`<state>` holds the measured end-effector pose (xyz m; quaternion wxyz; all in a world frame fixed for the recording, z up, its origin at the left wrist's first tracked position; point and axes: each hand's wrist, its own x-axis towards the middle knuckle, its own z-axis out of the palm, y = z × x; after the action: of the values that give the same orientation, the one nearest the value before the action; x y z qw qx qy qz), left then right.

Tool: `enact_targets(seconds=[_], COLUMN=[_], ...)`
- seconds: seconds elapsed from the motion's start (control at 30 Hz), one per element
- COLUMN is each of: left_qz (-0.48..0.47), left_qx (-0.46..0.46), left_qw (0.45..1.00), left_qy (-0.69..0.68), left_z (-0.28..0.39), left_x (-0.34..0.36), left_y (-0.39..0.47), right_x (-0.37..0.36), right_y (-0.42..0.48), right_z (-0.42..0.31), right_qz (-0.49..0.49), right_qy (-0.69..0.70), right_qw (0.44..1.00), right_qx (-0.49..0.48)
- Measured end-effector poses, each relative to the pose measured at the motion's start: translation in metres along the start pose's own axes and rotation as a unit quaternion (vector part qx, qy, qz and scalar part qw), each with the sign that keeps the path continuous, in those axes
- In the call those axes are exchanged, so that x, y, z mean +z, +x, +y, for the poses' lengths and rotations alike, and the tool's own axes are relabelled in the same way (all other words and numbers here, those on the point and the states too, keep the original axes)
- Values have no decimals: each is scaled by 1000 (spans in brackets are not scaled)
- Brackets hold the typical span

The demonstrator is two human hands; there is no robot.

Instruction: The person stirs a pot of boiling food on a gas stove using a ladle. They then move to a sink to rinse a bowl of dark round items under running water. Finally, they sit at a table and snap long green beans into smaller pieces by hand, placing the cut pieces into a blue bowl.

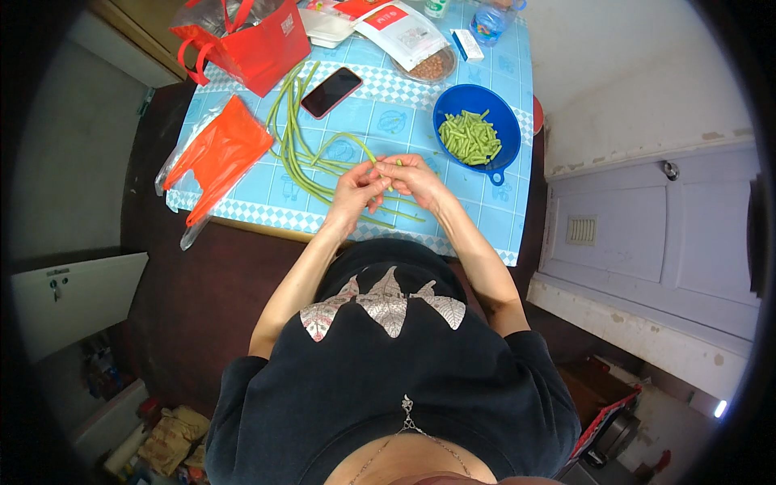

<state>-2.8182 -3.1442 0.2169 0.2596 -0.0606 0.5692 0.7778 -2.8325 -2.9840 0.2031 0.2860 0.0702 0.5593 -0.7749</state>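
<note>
My left hand and my right hand meet above the near part of the table. Pinched between the fingers of both is a long green bean, which curves away to the left. A short green piece also shows at the fingers of my right hand. Beneath and left of my hands, several long yardlong beans lie in a loose bundle on the cloth. Short cut bean pieces fill part of a blue plastic bowl, to the right of my right hand.
A blue checked tablecloth covers the table. A phone lies beyond my hands. Leftward are an orange plastic bag and a red tote bag. At the back, a white pouch overlaps a container of brown nuts or beans.
</note>
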Motion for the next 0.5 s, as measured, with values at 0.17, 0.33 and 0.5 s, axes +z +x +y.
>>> enact_targets(seconds=[0.17, 0.33, 0.5], left_qz=[3, 13, 27], left_qx=[-29, -48, 26], left_qw=[996, 955, 991], left_qy=[-86, -294, -127], left_z=[-1, -2, 12], left_x=[-18, -19, -1], left_y=[14, 22, 7], right_x=[6, 25, 5], right_y=[-6, -15, -7], right_z=[4, 5, 14], right_qz=[5, 68, 22], right_qy=[-78, -89, 221], right_qw=[994, 963, 970], right_qx=[-69, -245, -103])
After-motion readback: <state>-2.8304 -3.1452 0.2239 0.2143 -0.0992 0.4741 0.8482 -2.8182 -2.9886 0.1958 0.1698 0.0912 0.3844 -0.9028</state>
